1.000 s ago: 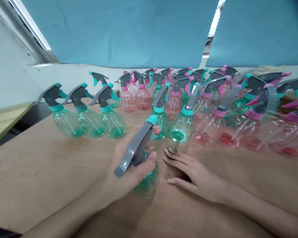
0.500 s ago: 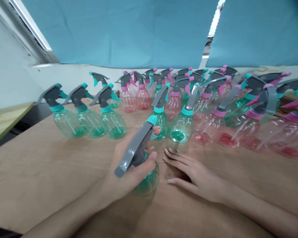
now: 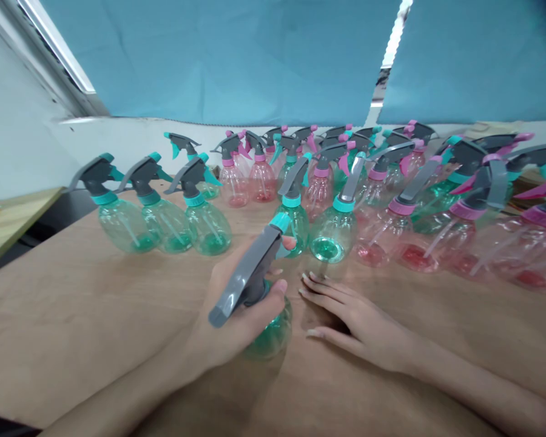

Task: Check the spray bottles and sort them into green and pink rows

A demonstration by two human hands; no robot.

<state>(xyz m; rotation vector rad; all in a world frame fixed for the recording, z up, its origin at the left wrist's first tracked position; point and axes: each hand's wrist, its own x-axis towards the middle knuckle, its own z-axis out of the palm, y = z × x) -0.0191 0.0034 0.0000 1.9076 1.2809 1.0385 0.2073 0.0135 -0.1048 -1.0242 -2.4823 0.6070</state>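
Observation:
My left hand [image 3: 236, 303] is wrapped around the neck of a green spray bottle [image 3: 273, 334] with a grey head and a turquoise nozzle. That bottle stands close to me, its nozzle pointing away, with one finger at the trigger. My right hand [image 3: 355, 318] rests on the wooden table [image 3: 118, 340] just right of the bottle, fingers stretched and holding nothing. Beyond my hands stand another green spray bottle [image 3: 295, 227] and a second clear green one [image 3: 333, 237].
Three green spray bottles [image 3: 209, 227] line up on the left. Several pink spray bottles [image 3: 416, 252] crowd the right, with more pink and green ones behind. A blue curtain [image 3: 236, 60] hangs at the back. Another wooden surface [image 3: 22, 218] lies at far left.
The spray head in my left hand has shifted very slightly toward me. My right hand and the other bottles have stayed put.

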